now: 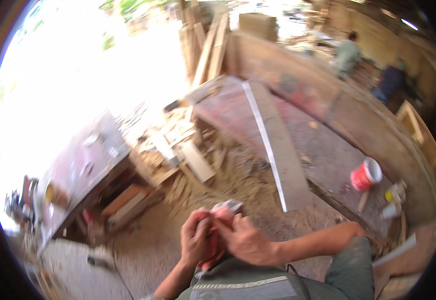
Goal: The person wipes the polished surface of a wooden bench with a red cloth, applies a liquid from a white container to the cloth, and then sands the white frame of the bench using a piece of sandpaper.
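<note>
Close to my body, both hands are closed on a crumpled reddish cloth (pixel 212 252). My left hand (pixel 193 240) grips its left side, fingers curled in. From the other side my right hand (pixel 248 243) pinches the upper part, and its forearm comes in from the right. At the top of the bundle, beyond my fingers, shows a whitish-grey piece (pixel 231 204), too blurred to name. My fingers hide much of the bundle.
A long board with a white edge (pixel 268 145) lies on the workbench ahead. To its right are a red-and-white bucket (pixel 362 176) and a small plastic container (pixel 392 210). A low table (pixel 90 167) stands left. Wood scraps (pixel 195 160) and sawdust cover the floor. People (pixel 348 55) are at far right.
</note>
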Demonstrator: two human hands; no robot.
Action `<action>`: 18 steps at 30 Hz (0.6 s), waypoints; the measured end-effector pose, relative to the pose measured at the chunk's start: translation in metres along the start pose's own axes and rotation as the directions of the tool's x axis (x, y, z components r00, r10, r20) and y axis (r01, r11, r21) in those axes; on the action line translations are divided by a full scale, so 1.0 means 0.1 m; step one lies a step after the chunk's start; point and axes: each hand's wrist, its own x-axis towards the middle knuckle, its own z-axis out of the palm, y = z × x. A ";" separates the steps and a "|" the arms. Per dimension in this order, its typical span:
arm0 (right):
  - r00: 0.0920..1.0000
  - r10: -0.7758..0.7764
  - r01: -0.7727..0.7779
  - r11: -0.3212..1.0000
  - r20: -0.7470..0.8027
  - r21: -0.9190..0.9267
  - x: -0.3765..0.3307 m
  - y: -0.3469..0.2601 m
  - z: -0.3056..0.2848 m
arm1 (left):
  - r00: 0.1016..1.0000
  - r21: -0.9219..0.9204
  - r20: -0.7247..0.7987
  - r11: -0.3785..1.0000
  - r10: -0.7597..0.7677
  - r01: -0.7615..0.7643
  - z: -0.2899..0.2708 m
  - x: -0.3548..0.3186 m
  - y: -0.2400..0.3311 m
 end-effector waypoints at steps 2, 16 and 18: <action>0.998 -0.005 0.003 1.000 -0.062 -0.031 0.04 -0.10 0.22 | 0.998 -0.055 -0.059 0.998 -0.017 0.014 0.03 0.08 -0.12; 0.886 0.455 -0.320 0.740 -0.090 0.592 -0.56 -0.05 0.68 | 0.987 -0.063 -0.142 0.996 -0.075 0.066 -0.26 0.53 -0.66; 0.778 0.435 -0.575 0.201 0.454 0.793 -0.76 -0.04 0.88 | 0.992 -0.198 -0.098 0.978 -0.081 0.060 -0.16 0.46 -0.60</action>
